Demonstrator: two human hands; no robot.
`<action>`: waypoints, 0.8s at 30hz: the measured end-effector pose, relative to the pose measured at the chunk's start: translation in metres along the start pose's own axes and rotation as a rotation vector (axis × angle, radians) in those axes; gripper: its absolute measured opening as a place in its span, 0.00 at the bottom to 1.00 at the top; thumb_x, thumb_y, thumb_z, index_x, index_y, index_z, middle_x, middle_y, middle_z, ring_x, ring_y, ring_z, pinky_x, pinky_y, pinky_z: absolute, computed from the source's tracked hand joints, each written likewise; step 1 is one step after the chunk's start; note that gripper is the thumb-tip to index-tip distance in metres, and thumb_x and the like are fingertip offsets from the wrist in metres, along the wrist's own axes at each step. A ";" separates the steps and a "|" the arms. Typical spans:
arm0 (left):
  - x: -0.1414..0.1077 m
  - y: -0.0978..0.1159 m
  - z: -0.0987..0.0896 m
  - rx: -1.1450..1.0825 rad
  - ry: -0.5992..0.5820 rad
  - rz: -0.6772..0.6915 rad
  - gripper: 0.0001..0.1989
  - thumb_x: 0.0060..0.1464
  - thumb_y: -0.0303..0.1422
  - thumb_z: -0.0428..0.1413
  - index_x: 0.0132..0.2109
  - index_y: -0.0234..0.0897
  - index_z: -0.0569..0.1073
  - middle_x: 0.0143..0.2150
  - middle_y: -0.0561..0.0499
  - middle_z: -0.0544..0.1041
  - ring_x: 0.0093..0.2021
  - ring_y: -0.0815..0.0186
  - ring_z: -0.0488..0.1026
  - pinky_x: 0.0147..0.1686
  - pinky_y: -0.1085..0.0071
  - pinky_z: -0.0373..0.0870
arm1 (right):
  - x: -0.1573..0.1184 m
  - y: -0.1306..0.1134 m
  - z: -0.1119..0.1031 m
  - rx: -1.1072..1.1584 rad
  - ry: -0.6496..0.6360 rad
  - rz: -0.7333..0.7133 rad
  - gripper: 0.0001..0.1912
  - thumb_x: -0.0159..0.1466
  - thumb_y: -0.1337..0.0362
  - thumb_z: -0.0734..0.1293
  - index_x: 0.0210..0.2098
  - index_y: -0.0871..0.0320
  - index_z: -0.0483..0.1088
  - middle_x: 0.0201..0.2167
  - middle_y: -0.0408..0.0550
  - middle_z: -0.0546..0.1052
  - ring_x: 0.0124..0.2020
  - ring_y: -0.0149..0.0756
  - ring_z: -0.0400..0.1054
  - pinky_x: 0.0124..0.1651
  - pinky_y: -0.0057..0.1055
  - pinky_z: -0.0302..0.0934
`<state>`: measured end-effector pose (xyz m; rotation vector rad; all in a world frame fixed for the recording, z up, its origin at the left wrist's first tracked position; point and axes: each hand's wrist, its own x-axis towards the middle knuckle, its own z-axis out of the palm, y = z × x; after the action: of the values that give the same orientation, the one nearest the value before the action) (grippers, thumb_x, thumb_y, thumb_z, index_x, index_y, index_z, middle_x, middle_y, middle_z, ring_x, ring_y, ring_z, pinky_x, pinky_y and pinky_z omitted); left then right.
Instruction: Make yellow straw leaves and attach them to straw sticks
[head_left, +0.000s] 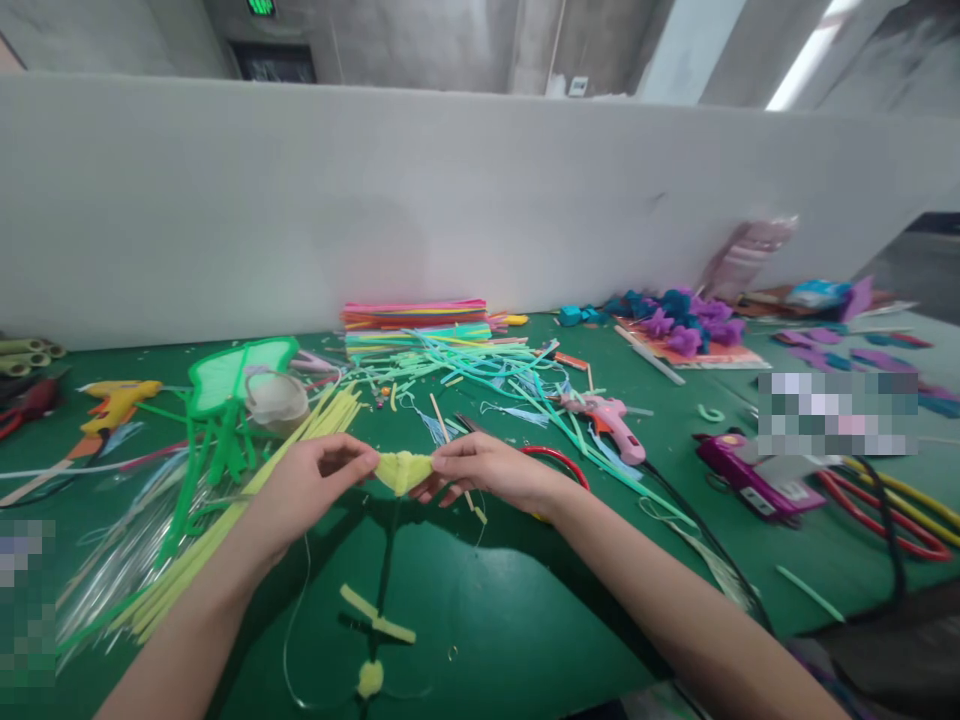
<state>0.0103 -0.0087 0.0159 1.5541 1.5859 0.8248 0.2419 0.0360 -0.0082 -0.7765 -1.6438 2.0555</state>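
A: Nearest items?
B: Yellow ball (pixel 370 679), then yellow strip (pixel 397 631), both out of the grip. Whether either joins the held work: cannot tell.
A: Hands, progress?
B: Left hand (pixel 311 487) and right hand (pixel 499 470) pinch opposite ends of the yellow piece (pixel 403 472), above the table (pixel 517 610). Judged shaped, unfinished; handling ongoing.
A: Obstructions?
B: Scissors (pixel 559 453) partly behind the right hand; beyond, a pink glue gun (pixel 613 425) and tangled blue-green stems (pixel 469 352) crowd the space.
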 end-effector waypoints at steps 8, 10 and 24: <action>0.002 -0.004 -0.005 -0.058 -0.034 -0.055 0.13 0.49 0.44 0.61 0.29 0.37 0.77 0.29 0.49 0.79 0.35 0.62 0.72 0.38 0.69 0.64 | 0.003 0.007 0.000 -0.058 0.228 -0.041 0.18 0.56 0.51 0.71 0.33 0.61 0.73 0.33 0.50 0.79 0.32 0.34 0.75 0.30 0.25 0.66; 0.003 -0.004 -0.004 -0.097 -0.091 -0.080 0.13 0.48 0.44 0.62 0.31 0.37 0.78 0.30 0.48 0.79 0.35 0.61 0.72 0.36 0.69 0.65 | 0.004 0.008 0.001 -0.073 0.235 -0.069 0.18 0.55 0.51 0.71 0.32 0.61 0.73 0.31 0.49 0.78 0.31 0.33 0.74 0.29 0.25 0.66; 0.006 -0.010 -0.004 -0.259 -0.136 -0.144 0.13 0.45 0.41 0.65 0.31 0.34 0.78 0.28 0.47 0.79 0.33 0.63 0.73 0.35 0.69 0.67 | 0.004 0.007 0.003 -0.078 0.266 -0.094 0.24 0.57 0.44 0.67 0.31 0.62 0.73 0.30 0.50 0.78 0.31 0.34 0.74 0.32 0.28 0.68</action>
<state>0.0019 -0.0035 0.0086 1.2696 1.4132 0.7935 0.2372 0.0352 -0.0150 -0.9350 -1.5851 1.7485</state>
